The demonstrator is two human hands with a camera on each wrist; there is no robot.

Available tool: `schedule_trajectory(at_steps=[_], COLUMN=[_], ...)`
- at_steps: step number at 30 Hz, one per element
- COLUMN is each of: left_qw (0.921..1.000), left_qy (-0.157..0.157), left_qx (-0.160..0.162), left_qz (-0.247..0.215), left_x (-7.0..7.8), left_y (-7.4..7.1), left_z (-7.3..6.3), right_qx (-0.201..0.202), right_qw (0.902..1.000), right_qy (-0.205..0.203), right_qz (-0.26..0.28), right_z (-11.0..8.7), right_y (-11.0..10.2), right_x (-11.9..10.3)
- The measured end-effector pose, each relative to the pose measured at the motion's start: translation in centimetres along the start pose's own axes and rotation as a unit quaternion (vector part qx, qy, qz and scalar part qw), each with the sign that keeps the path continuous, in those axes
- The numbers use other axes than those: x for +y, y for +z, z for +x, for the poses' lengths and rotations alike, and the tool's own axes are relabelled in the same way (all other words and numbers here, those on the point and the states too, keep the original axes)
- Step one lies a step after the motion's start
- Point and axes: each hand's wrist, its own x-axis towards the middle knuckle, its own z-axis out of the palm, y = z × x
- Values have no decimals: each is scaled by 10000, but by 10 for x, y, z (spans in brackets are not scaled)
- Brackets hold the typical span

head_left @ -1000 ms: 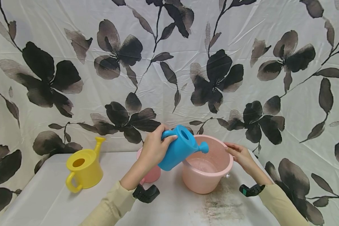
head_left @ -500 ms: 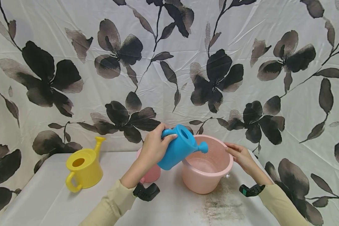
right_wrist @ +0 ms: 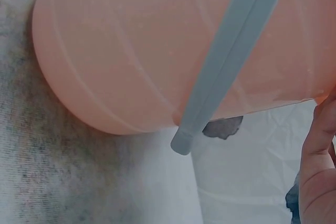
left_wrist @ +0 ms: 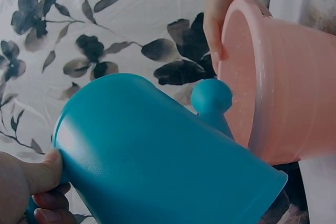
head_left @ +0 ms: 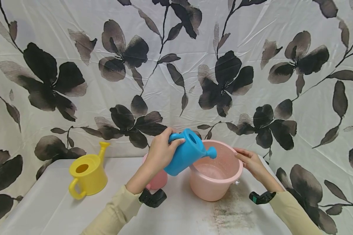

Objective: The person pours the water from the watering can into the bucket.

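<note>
My left hand (head_left: 161, 149) grips the handle of a blue watering can (head_left: 182, 158), which is held off the table and tilted to the right. The can's round spout head (head_left: 211, 152) hangs over the opening of a pink bucket (head_left: 209, 189). No water shows at the spout. At the bucket's right rim, my right hand (head_left: 253, 164) holds the edge between thumb and fingers. In the left wrist view, the thumb (left_wrist: 44, 171) presses against the blue can beside its handle. The right wrist view shows the bucket's outer side with a flat, grey-looking bail handle (right_wrist: 231, 61) across it.
A yellow watering can (head_left: 91, 178) stands on the left of the white-covered table (head_left: 53, 209), its spout pointing up. A pink vessel (head_left: 159, 181) is partly hidden behind my left forearm. Dark brownish smudges (head_left: 232, 213) mark the cloth before the bucket. Flower-patterned fabric hangs behind.
</note>
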Motion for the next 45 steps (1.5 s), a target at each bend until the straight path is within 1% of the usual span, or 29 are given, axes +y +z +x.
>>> schedule_trajectory(at_steps=[8,13,31,40,45], left_qw=[9999,10000,10000,9999,10000], left_qy=[-3,2,5,77,41], left_qx=[-16,-11,-3,46,29], left_qz=[116,97,55,44,29], left_x=[1,1,0,0,-1], left_y=[1,1,1,0,0], left_z=[4,4,2,1,0], right_qx=[3,-16,-10,8,2], right_qw=[10000,10000,10000,10000,10000], right_qy=[-30,-52,-31,15,19], right_qz=[34,18,22,60,66], right_z=[0,1,-1,-1,-1], right_y=[1,1,1,2,2], right_x=[-1,1,-1,-2,-2])
